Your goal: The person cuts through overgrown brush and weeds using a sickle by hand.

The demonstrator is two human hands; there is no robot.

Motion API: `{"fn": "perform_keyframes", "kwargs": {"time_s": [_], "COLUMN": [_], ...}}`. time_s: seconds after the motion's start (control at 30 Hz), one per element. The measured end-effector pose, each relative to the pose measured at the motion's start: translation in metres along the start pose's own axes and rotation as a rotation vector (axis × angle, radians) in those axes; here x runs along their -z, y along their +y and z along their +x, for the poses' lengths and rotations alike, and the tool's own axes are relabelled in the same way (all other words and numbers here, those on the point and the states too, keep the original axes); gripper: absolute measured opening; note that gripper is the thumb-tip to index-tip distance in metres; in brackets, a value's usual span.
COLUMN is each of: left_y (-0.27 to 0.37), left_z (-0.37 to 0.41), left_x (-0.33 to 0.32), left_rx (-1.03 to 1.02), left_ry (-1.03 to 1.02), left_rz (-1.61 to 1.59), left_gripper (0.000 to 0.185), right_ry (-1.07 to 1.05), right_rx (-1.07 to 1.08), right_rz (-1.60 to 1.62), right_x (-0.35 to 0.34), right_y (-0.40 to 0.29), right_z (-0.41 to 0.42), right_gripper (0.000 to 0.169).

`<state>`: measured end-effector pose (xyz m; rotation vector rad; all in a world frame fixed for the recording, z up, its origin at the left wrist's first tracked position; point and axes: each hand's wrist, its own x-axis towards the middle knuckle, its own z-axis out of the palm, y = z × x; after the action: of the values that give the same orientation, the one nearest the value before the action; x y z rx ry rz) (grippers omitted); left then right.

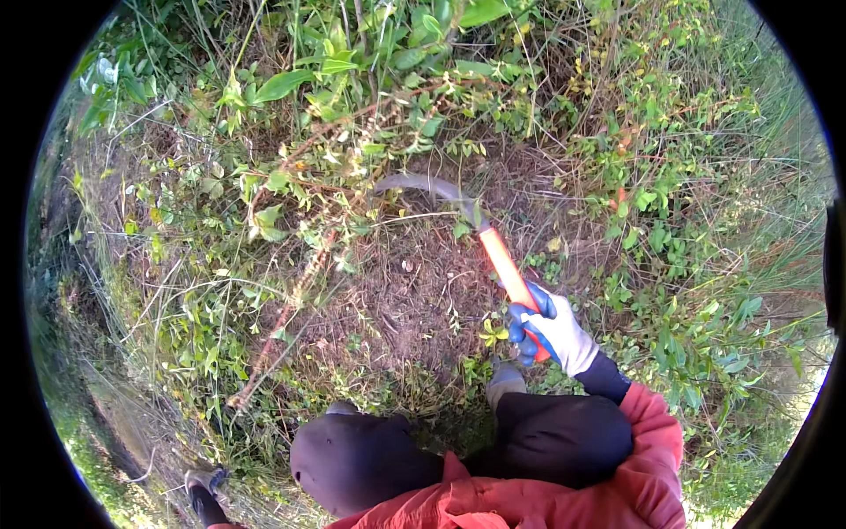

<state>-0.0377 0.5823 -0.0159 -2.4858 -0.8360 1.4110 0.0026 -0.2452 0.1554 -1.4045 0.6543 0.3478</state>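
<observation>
My right hand [545, 324], in a white work glove with blue coated fingers, is closed around the orange handle of a sickle [505, 268]. The curved metal blade [429, 185] points up and to the left, low over cut stems and dry litter. Down at the lower left my left hand [205, 479], gloved too and small near the picture's rim, is held out to the side over grass; whether it grips anything does not show. A long leafy stem with a reddish-brown stalk [281, 321] lies slanting across the ground left of the blade.
Broad-leaved plants [284, 86] stand thick beyond the blade. Low green growth and long grass [786, 225] line the right side. My bent knees [370, 456] in dark trousers are close below, with a boot [505, 382] on the ground near my right hand.
</observation>
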Motion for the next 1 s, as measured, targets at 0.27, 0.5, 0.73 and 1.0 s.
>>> {"fn": "perform_keyframes", "kwargs": {"time_s": [0.27, 0.5, 0.73, 1.0], "left_y": [0.191, 0.473, 0.686, 0.786], "left_z": [-0.092, -0.308, -0.405, -0.348], "left_x": [0.173, 0.135, 0.144, 0.228], "left_rx": [-0.182, -1.267, -2.448, -1.291], "left_ry": [-0.41, -0.186, 1.032, 1.178], "left_rz": [0.953, 0.909, 0.313, 0.604], "left_gripper": [0.039, 0.032, 0.053, 0.036], "right_ry": [0.4, 0.434, 0.419, 0.729], "right_rx": [0.082, 0.332, 0.538, 0.459], "right_rz": [0.183, 0.218, -0.252, -0.728], "right_x": [0.05, 0.094, 0.07, 0.006], "right_y": [0.017, -0.005, 0.026, 0.061], "right_z": [-0.076, -0.017, 0.087, 0.085], "right_gripper": [0.033, 0.046, 0.053, 0.06]}}
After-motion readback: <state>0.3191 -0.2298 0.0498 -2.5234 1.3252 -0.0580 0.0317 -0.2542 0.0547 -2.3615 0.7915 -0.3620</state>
